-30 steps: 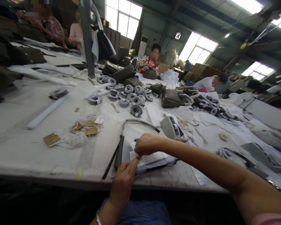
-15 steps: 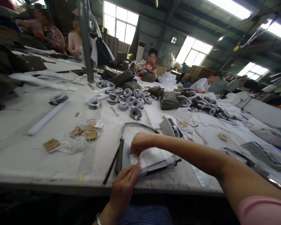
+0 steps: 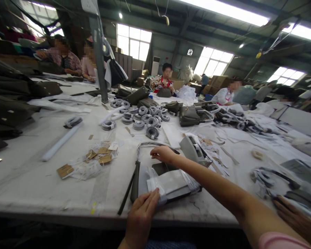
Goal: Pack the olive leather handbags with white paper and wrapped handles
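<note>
A dark olive handbag lies on the table in front of me, with white paper and clear plastic wrap across its front. Its handle, wrapped in plastic, arches at the back. My left hand rests on the lower left of the wrap, fingers stretched out and pressed against it. Above the bag's top edge hovers my right hand, fingers loosely bent and apart, holding nothing visible. Just beyond its wrist stands a grey moulded object resembling a tape dispenser.
Paper tags with strings lie left. Coiled wrapped straps and finished bags fill the middle. A metal post rises at left. Another person's hand is at right; several people sit around the table.
My right hand has left the wrap's left side beside my left hand and moved up and away. The paper's upper edge has shifted, exposing dark bag material. The view has tilted up slightly.
</note>
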`<state>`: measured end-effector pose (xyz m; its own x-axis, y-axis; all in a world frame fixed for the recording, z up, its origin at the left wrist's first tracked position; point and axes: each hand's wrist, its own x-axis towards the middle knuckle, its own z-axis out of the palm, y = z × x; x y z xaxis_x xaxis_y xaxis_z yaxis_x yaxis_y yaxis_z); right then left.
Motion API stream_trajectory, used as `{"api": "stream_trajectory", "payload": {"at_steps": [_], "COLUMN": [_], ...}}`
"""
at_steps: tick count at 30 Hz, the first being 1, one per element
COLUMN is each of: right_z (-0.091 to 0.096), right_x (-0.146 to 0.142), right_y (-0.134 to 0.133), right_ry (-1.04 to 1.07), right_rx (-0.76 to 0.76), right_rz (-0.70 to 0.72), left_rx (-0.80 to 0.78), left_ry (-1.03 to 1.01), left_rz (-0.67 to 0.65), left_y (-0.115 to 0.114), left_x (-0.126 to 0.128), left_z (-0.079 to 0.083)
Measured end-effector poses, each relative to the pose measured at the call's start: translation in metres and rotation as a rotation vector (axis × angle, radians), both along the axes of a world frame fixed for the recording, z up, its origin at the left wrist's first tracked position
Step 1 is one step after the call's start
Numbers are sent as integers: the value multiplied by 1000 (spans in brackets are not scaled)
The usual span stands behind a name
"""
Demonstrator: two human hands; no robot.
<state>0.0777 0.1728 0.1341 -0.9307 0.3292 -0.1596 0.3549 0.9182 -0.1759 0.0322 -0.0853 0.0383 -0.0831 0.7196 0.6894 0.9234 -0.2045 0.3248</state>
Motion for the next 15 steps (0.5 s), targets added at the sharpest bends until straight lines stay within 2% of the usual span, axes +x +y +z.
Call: {"api": "stream_trajectory", "payload": {"at_steps": [2,6,10,15], "right_z": [-2,-13,-24,-34], "right_x": [16,34,23,9], "right_y": [-15,-35,-24,-4], "right_ry": [56,57,-51,-90], "right_rx": [-49,-249,-401,-531], "right_rz": [1,-9,-77,-69], "left_rx": [6,4,1,-11], "left_ry": [14,37,46,43], "left_rz": [4,3,0,5], "left_y": [0,0,-1,-1], "left_x": [0,0,-2,-1], "left_z": [-1,-2,2,5]}}
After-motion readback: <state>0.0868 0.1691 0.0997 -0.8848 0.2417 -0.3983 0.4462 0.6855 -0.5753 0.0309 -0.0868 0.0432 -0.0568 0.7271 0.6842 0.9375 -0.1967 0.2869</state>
